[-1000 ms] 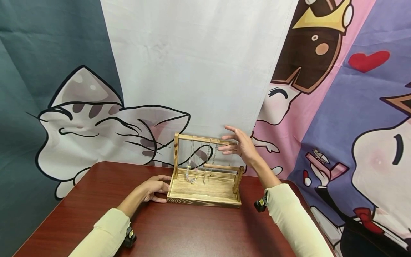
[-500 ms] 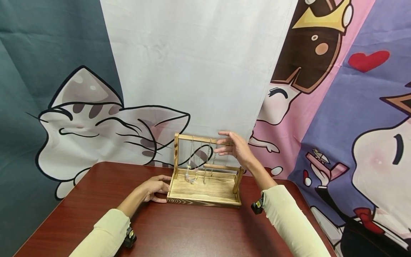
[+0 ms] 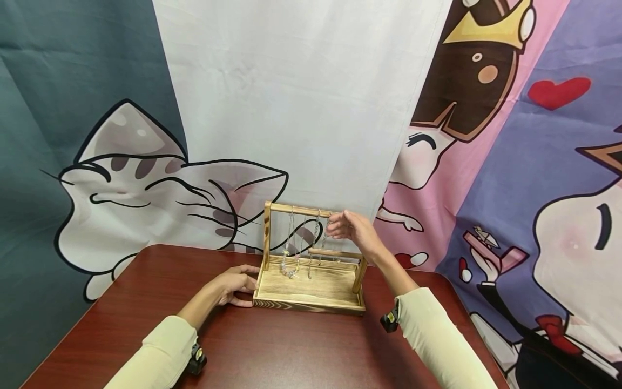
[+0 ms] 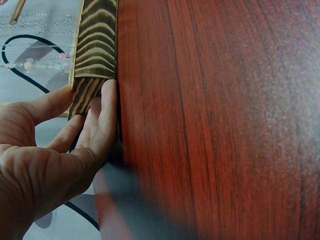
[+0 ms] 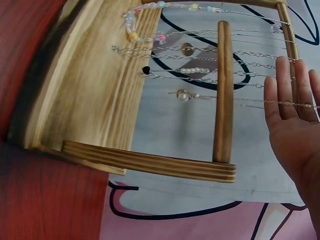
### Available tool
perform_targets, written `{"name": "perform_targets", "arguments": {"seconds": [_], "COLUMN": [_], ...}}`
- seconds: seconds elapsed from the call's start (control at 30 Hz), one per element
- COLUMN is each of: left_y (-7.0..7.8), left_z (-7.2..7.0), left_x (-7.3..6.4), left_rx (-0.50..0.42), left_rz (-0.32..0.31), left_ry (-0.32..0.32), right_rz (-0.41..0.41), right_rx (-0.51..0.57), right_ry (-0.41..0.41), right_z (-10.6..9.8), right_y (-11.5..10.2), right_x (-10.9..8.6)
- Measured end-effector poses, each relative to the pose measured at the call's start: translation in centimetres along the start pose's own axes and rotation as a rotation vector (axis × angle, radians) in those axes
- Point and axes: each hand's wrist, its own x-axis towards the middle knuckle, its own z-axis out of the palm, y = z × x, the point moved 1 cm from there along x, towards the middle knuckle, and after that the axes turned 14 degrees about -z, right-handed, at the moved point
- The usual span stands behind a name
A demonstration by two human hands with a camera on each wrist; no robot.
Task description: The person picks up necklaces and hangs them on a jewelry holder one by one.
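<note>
A wooden jewelry stand [image 3: 316,292], with a shallow tray base and two crossbars, stands on the table. Several necklaces hang from the upper bar, among them a pastel beaded necklace [image 3: 291,273]. My left hand [image 3: 235,286] grips the tray's left end; in the left wrist view its fingers [image 4: 107,102] lie against the end of the wood. At the upper bar, my right hand [image 3: 357,229] has its fingers [image 5: 285,92] fairly straight, and a thin chain necklace with a clear round pendant [image 5: 183,95] runs across them. The right thumb is hidden in the right wrist view.
The reddish-brown table [image 3: 291,351] extends in front of the stand. Close behind stands a printed cloth backdrop [image 3: 311,108]. The stand's short lower bar [image 5: 225,95] and its right post [image 5: 150,160] lie below the right hand.
My right hand has moved left and down along the upper bar, its fingers drawing closer together. The pendant near the lower bar has shifted left and lower. My left hand has stayed put.
</note>
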Motion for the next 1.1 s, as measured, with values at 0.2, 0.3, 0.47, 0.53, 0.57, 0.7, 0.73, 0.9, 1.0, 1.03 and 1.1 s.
{"name": "perform_targets", "arguments": {"seconds": [0.2,0.3,0.47,0.53,0.57,0.7,0.73,0.9,1.0,1.03,1.1], "left_y": [0.0,0.0,0.1,0.1,0.1,0.0,0.0,-0.1,0.0,0.0,0.1], "left_z": [0.0,0.0,0.0,0.0,0.0,0.0,0.0,0.0,0.0,0.0,0.0], "left_x": [0.1,0.1,0.0,-0.1,-0.1,-0.1,-0.1,-0.1,-0.1,-0.1,-0.1], "left_rx": [0.005,0.007,0.005,0.005,0.005,0.006,0.006,0.003,-0.003,-0.003,-0.010], "left_rz": [0.003,0.003,0.002,0.002,0.002,0.002,0.002,-0.007,-0.010,-0.011,-0.012], "left_ry": [0.000,-0.001,-0.004,-0.003,-0.002,0.000,0.000,-0.003,-0.003,-0.003,-0.001], "right_rz": [0.000,0.006,0.012,0.012,0.012,0.028,0.032,0.088,0.116,0.120,0.116], "right_rx": [-0.081,-0.166,-0.255,-0.275,-0.288,-0.325,-0.341,-0.375,-0.370,-0.363,-0.398], "right_ry": [0.001,-0.007,-0.014,-0.010,-0.009,-0.005,-0.005,0.009,0.013,0.012,0.012], "right_z": [0.0,0.1,0.2,0.2,0.2,0.2,0.2,0.2,0.3,0.3,0.3], "right_y": [0.8,1.1,1.5,1.6,1.7,2.0,2.1,2.3,2.3,2.3,2.3], "right_x": [-0.7,-1.1,-1.6,-1.7,-1.8,-2.2,-2.3,-2.6,-2.6,-2.6,-2.6]}}
